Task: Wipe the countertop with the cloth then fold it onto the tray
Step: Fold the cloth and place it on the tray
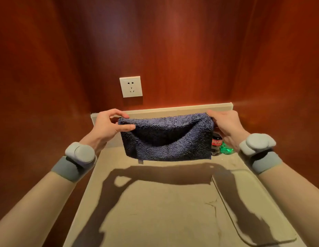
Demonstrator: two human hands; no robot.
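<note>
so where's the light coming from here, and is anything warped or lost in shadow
Head view: light comes from above and behind, throwing hard shadows of both arms and the cloth onto the countertop; wide-angle lens bows the walls and forearms; the tray is partly shadowed; the bottle sits dim behind the right hand.

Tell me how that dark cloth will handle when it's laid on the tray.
Likely floppy: the cloth sags between the left hand and right hand. Its looped terry pile probably grips rather than slides. It seems light, pinched only by fingers.
</note>
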